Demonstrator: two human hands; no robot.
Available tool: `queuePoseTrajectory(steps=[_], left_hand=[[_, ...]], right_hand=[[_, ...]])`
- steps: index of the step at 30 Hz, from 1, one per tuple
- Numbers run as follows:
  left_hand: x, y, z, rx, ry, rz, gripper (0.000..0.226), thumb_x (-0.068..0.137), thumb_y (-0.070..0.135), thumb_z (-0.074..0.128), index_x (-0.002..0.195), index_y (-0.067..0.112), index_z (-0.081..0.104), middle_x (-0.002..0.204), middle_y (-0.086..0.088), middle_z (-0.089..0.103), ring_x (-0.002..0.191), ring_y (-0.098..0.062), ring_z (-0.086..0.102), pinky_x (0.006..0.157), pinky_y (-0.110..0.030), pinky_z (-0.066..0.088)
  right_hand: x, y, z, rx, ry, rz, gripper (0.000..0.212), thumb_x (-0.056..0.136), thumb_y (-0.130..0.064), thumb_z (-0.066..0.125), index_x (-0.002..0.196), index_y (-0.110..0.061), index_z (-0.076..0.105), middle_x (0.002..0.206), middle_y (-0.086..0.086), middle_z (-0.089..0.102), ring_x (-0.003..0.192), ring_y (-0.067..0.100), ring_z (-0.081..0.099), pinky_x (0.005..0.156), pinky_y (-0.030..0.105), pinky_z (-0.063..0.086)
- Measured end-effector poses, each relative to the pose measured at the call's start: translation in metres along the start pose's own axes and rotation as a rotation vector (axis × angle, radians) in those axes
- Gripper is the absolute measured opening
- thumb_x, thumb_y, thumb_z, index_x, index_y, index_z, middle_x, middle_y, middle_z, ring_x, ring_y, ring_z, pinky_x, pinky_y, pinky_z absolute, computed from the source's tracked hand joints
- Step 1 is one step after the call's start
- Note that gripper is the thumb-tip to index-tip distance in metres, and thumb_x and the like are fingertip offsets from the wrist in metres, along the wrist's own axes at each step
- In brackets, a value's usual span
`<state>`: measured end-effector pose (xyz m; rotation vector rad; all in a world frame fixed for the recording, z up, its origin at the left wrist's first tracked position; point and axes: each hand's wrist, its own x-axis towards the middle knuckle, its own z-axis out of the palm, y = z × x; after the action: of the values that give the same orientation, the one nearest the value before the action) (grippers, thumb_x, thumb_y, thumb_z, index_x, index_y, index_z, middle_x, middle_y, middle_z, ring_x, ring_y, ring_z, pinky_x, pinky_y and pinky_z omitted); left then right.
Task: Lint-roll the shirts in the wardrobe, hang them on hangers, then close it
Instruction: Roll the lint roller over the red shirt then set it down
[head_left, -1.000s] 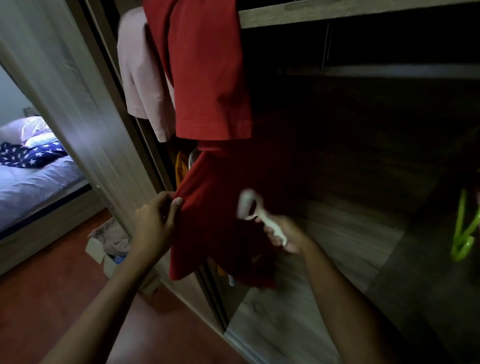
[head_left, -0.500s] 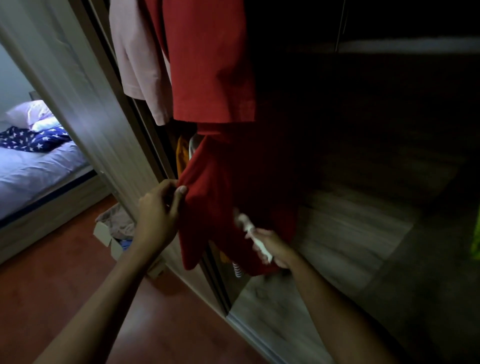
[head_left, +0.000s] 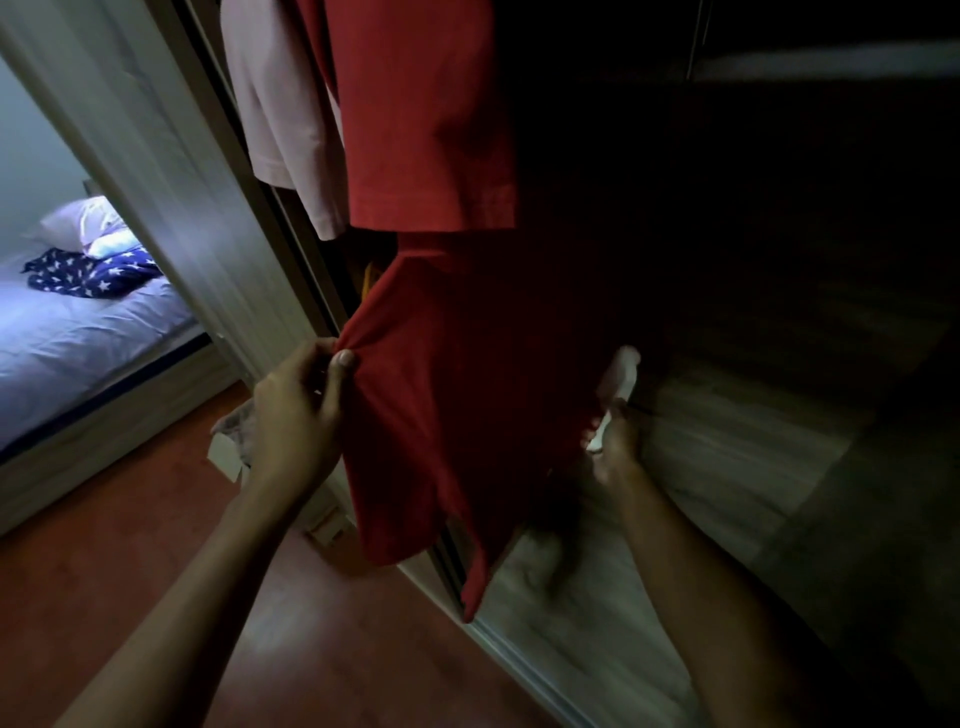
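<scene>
A red shirt (head_left: 447, 405) hangs in the open wardrobe, its lower part pulled out toward me. My left hand (head_left: 296, 410) pinches its left edge and holds the cloth taut. My right hand (head_left: 613, 441) grips the white handle of a lint roller (head_left: 621, 374), whose head rests at the shirt's right edge, partly hidden behind the cloth. A pale pink shirt (head_left: 280, 119) hangs to the left of the red one.
The wardrobe's wooden sliding door (head_left: 171, 171) stands at the left. A cardboard box with clothes (head_left: 228, 441) sits on the red-brown floor behind my left hand. A bed (head_left: 78, 332) with a star-patterned cloth lies beyond. The wardrobe floor (head_left: 701, 467) is pale wood.
My right hand with the lint roller went down the shirt, then shifted right to its edge. My left hand has kept its pinch on the cloth. The view tilted slightly.
</scene>
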<state>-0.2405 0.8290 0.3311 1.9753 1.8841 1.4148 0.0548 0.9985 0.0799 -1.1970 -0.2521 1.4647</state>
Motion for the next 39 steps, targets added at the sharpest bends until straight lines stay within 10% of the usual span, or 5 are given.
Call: queuePoseTrajectory(steps=[14,25,35,39], left_hand=[[-0.002,0.004,0.0,-0.047,0.038,-0.047,0.016,0.102,0.026,0.049,0.107,0.018,0.063,0.097,-0.001,0.067,0.089,-0.018,0.068,0.073,-0.038,0.058],[-0.014,0.011,0.001,-0.045,-0.148,-0.006,0.016,0.1,0.026,0.056,0.095,0.019,0.068,0.08,0.0,0.071,0.071,-0.016,0.068,0.062,-0.042,0.058],[-0.014,0.019,0.001,-0.041,-0.156,0.028,0.018,0.1,0.024,0.055,0.093,0.015,0.069,0.078,-0.001,0.07,0.067,-0.008,0.066,0.059,-0.033,0.056],[-0.018,0.023,-0.002,-0.063,-0.17,-0.004,0.018,0.1,0.024,0.054,0.093,0.015,0.068,0.08,0.003,0.07,0.069,-0.001,0.066,0.058,-0.019,0.052]], right_hand=[[-0.102,0.097,0.008,-0.917,-0.535,0.144,0.037,0.098,-0.047,0.053,0.113,-0.017,0.069,0.062,-0.003,0.046,0.035,0.006,0.033,0.035,0.016,0.023],[-0.136,-0.06,0.061,0.01,-0.062,-0.372,0.025,0.102,-0.042,0.047,0.118,-0.027,0.059,0.059,-0.006,0.042,0.041,0.007,0.035,0.039,0.022,0.026],[-0.217,0.009,0.027,-0.782,-0.808,-0.29,0.025,0.101,-0.029,0.057,0.103,-0.006,0.067,0.053,-0.012,0.041,0.038,-0.001,0.033,0.037,0.016,0.025],[-0.209,0.0,0.02,-0.839,-0.827,-0.231,0.026,0.101,-0.036,0.056,0.102,-0.014,0.071,0.054,-0.004,0.042,0.035,0.006,0.032,0.037,0.018,0.024]])
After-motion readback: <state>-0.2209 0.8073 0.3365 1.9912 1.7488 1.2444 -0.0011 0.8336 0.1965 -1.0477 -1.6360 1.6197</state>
